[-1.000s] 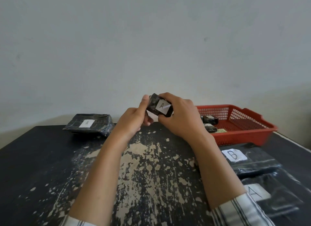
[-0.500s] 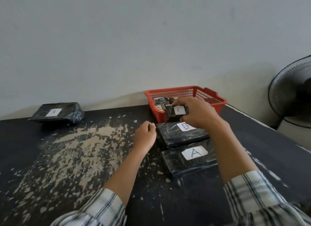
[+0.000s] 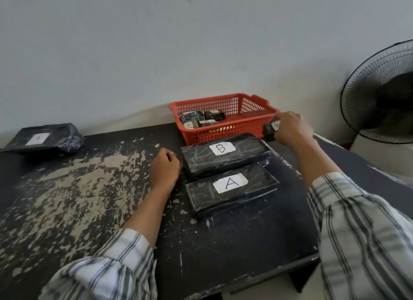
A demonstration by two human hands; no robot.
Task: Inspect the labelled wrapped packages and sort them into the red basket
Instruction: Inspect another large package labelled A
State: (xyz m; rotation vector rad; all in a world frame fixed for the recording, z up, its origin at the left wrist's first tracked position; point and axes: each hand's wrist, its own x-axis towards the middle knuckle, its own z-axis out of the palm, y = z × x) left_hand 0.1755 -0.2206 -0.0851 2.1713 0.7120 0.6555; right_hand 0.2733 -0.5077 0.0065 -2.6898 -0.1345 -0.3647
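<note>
My right hand [image 3: 290, 129] grips a small black wrapped package [image 3: 269, 131] with a white label, held just in front of the right front corner of the red basket [image 3: 245, 116]. Several small labelled packages [image 3: 202, 119] lie in the basket's left half. My left hand [image 3: 164, 167] rests on the table as a loose fist, empty, beside a large package labelled B [image 3: 223, 157]. A large package labelled A [image 3: 231, 191] lies nearer to me. Another large wrapped package [image 3: 43, 138] sits at the table's far left.
The black table [image 3: 89, 188] has worn, flaking paint. Its right edge runs close past the basket and its front edge is near my sleeves. A standing fan [image 3: 380, 98] is off the table to the right. A plain wall is behind.
My left hand let go of the small package and dropped to the table. My right hand carried the package rightward, to the basket's front right corner. The view turned right.
</note>
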